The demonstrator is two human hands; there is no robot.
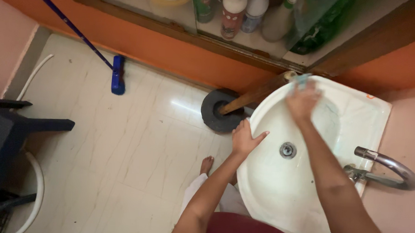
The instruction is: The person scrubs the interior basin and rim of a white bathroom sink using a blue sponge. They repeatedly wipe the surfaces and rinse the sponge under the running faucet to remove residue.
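Left hand (244, 140) flat, fingers open, bracing sink (355, 96) rim; right hand (302, 101) blurred, probably gripping pale cloth (302, 80), scrubbing far wall. Near bowl unwiped.

one sink (355, 101), two hands (245, 140)

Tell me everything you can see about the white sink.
The sink is a white, glossy basin, ceramic by its look, oval inside, with a round metal drain at its middle. A curved metal tap arches over its right side. The left hand rests on its rim; the right hand, blurred, presses a pale blue scrubber against its far inner wall.
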